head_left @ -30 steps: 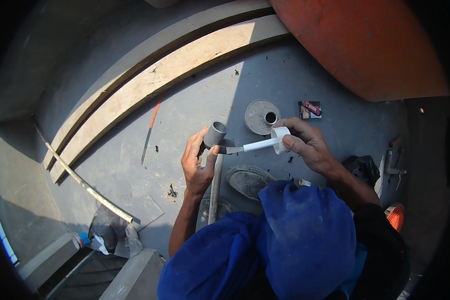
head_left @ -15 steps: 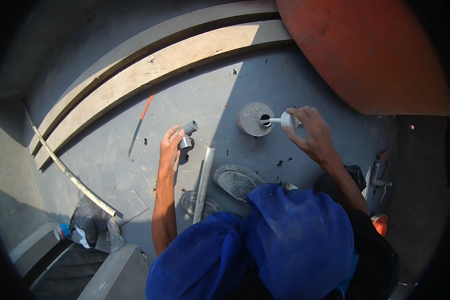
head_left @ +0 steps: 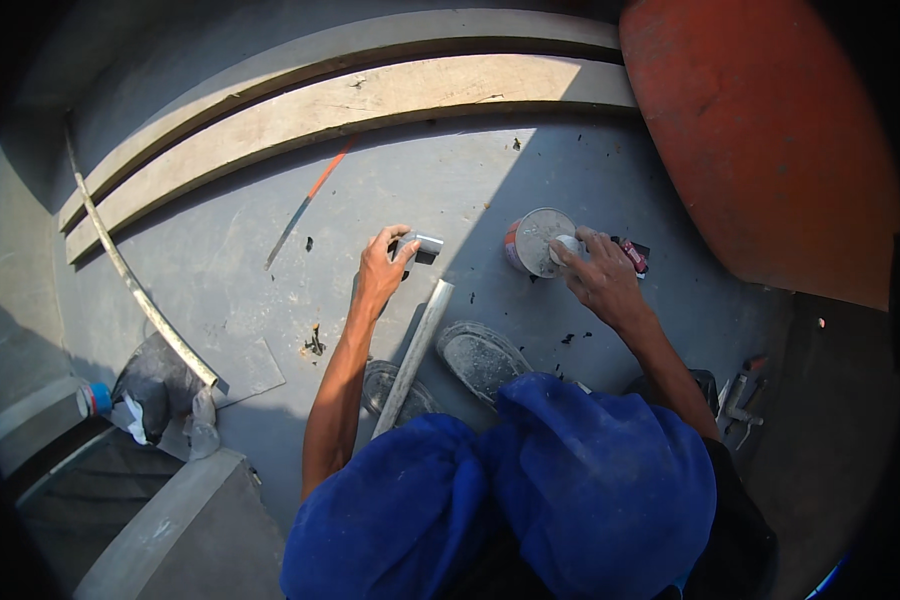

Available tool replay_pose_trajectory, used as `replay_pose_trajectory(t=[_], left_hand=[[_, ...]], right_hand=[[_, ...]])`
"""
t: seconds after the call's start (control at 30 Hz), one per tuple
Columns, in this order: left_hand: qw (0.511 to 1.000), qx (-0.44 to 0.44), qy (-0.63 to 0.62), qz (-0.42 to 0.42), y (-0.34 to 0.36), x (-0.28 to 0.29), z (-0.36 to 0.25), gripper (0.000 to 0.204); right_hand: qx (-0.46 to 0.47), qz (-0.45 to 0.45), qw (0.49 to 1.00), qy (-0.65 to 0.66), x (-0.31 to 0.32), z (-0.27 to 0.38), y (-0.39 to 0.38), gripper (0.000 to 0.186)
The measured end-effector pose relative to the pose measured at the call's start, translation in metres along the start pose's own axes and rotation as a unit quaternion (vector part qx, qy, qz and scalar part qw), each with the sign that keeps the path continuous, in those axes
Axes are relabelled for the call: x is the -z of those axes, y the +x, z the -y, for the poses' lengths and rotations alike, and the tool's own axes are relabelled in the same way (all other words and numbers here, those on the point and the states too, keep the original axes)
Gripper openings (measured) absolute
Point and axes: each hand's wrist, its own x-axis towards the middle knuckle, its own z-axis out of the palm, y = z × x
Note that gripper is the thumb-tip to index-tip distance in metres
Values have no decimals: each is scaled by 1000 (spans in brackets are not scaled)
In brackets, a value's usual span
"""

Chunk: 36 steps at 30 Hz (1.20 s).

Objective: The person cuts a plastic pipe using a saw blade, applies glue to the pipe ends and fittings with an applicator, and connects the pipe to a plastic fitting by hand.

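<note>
Between the thumb and fingers of my left hand (head_left: 378, 270) is a short grey pipe fitting (head_left: 429, 243), held just above the floor. It looks like a tee, though my fingers cover part of it. My right hand (head_left: 606, 284) grips the white cap (head_left: 564, 249) of a round metal can (head_left: 540, 224). That cap sits over the can's mouth, and its applicator stem is out of sight. The can stands upright on the floor. Close to my left forearm, a length of pale pipe (head_left: 417, 350) leans beside my dusty shoes (head_left: 482, 360).
Two long wooden beams (head_left: 370, 92) cross the far side, and a large red curved panel (head_left: 750, 130) is at far right. A thin orange-and-dark strip (head_left: 315, 190), a long narrow pipe (head_left: 135, 280) and a black bag (head_left: 155, 385) lie left. A small red item (head_left: 633, 256) lies beyond the can.
The white cap has gone down onto the can's mouth; its stem showed before. My left hand has turned the grey fitting more level and lowered it toward the floor. The view has shifted.
</note>
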Motion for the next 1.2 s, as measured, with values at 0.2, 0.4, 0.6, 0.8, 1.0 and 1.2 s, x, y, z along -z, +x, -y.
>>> replay_pose_trajectory(t=[0.2, 0.4, 0.6, 0.8, 1.0, 1.2], left_hand=[[999, -21, 26, -22, -4, -4, -11, 29], [995, -53, 44, -68, -8, -3, -6, 29], [983, -29, 43, -178, -44, 0, -26, 25], [983, 167, 74, -23, -120, 12, -64, 38], [941, 250, -67, 219, -133, 25, -56, 44], [938, 273, -156, 146, -147, 23, -51, 36]], right_hand=[[-32, -4, 999, 21, -4, 0, 2, 50], [-44, -18, 999, 23, 3, 4, 3, 48], [-94, -26, 995, 34, 12, 3, -4, 45], [-131, -65, 986, 77, 31, 4, -15, 40], [-235, -109, 945, 199, 32, -1, -33, 35], [-343, -151, 742, 556, 25, 13, -40, 38]])
